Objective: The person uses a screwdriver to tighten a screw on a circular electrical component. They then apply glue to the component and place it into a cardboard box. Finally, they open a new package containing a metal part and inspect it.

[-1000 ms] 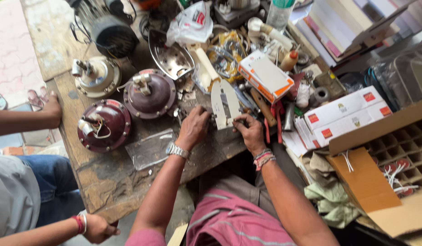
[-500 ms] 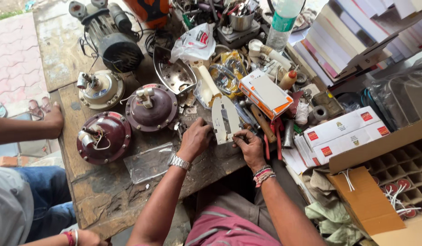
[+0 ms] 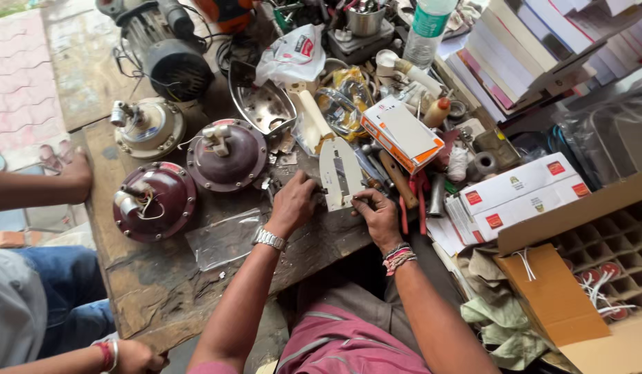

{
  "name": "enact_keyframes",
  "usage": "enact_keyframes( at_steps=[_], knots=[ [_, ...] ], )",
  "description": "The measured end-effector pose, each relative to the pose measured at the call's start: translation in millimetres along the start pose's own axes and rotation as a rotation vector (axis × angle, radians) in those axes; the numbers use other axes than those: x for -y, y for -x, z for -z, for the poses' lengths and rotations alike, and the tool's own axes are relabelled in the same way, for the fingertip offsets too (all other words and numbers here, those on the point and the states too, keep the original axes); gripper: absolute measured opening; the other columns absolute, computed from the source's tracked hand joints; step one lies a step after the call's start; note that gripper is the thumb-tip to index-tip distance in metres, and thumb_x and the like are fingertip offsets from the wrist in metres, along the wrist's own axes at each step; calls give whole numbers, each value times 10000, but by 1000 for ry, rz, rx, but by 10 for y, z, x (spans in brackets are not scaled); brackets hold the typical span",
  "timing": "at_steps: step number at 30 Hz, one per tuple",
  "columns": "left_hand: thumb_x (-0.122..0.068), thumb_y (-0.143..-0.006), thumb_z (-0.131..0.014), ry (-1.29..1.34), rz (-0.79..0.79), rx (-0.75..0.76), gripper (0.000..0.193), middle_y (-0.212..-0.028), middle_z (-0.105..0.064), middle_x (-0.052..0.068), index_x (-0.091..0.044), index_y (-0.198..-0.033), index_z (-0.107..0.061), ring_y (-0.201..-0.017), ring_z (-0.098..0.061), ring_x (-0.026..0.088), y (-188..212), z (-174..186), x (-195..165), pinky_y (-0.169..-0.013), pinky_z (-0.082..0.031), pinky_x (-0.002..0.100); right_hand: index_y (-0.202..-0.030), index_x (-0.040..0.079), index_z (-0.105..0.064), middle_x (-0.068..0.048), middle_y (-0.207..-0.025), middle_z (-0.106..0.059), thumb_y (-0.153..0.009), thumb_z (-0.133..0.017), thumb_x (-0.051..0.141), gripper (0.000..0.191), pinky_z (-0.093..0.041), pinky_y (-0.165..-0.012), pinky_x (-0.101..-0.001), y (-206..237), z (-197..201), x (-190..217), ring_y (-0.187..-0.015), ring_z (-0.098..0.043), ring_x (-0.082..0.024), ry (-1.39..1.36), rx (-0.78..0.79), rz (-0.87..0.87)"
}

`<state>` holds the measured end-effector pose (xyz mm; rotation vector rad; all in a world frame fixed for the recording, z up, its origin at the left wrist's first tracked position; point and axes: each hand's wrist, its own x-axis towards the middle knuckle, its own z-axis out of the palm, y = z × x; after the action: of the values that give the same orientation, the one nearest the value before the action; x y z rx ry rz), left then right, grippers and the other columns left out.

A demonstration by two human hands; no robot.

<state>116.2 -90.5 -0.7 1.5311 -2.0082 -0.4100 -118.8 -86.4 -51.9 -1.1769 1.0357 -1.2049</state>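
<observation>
On a worn wooden workbench (image 3: 161, 291) lies a pale grey iron soleplate (image 3: 339, 173), point away from me. My left hand (image 3: 293, 203), with a metal watch at the wrist, rests at the plate's left edge with fingers curled on it. My right hand (image 3: 378, 216), with thread bands at the wrist, pinches the plate's near right corner; whether it also holds a small tool I cannot tell. A cream iron handle (image 3: 312, 114) lies just beyond the plate.
Two maroon fan motor housings (image 3: 227, 154) (image 3: 153, 201) and a cream one (image 3: 147, 127) sit left, a clear plastic bag (image 3: 224, 239) near them. An orange-white box (image 3: 400, 131), tools, bottle (image 3: 428, 28), stacked boxes and a compartmented carton (image 3: 598, 249) crowd the right. Another person's hand (image 3: 75, 173) rests at the bench's left edge.
The view has shifted and come closer. Both my hands stay at the soleplate, with my left hand moved in closer against its left edge.
</observation>
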Motion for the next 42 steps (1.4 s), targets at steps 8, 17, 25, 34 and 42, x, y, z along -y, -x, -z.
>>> enact_keyframes(
  at_steps=[8, 17, 25, 34, 42],
  knots=[
    [-235, -879, -749, -21, 58, 65, 226, -1013, -561, 100, -102, -1044, -672, -897, -621, 316, 4, 91, -52, -724, -514, 453, -1015, 36, -711, -3, -891, -700, -942, -730, 15, 78, -583, -709, -233, -12, -15, -32, -778, -662, -77, -35, 20, 6],
    [-235, -845, -775, -32, 53, 75, 261, -1032, -588, 91, -147, -1084, -719, -948, -634, 301, -13, 135, -78, -759, -532, 438, -1022, 27, -714, -7, -905, -704, -931, -739, 8, 96, -582, -702, -232, -24, -24, -65, -767, -670, -85, -31, 18, 4],
    [-252, -835, -789, -49, 46, 67, 263, -1028, -586, 89, -142, -1068, -735, -954, -638, 291, -17, 141, -86, -764, -538, 434, -1024, 29, -714, -16, -912, -716, -936, -744, 16, 94, -575, -707, -225, -28, -31, -61, -768, -672, -87, -52, 16, -16],
    [-252, -849, -791, -73, 66, 111, 280, -1002, -558, 74, -151, -1101, -723, -907, -623, 259, -49, 94, -27, -745, -538, 408, -1024, 25, -713, -18, -925, -716, -940, -729, 15, 86, -589, -713, -232, -25, -62, 35, -787, -680, -93, -14, 35, 0],
    [-254, -859, -782, -83, 75, 131, 285, -1008, -567, 78, -153, -1118, -721, -907, -624, 256, -58, 84, -7, -750, -535, 410, -1028, 26, -716, -27, -914, -717, -942, -735, 17, 89, -579, -710, -229, -46, -53, 9, -772, -681, -100, -17, 32, -16]
  ],
)
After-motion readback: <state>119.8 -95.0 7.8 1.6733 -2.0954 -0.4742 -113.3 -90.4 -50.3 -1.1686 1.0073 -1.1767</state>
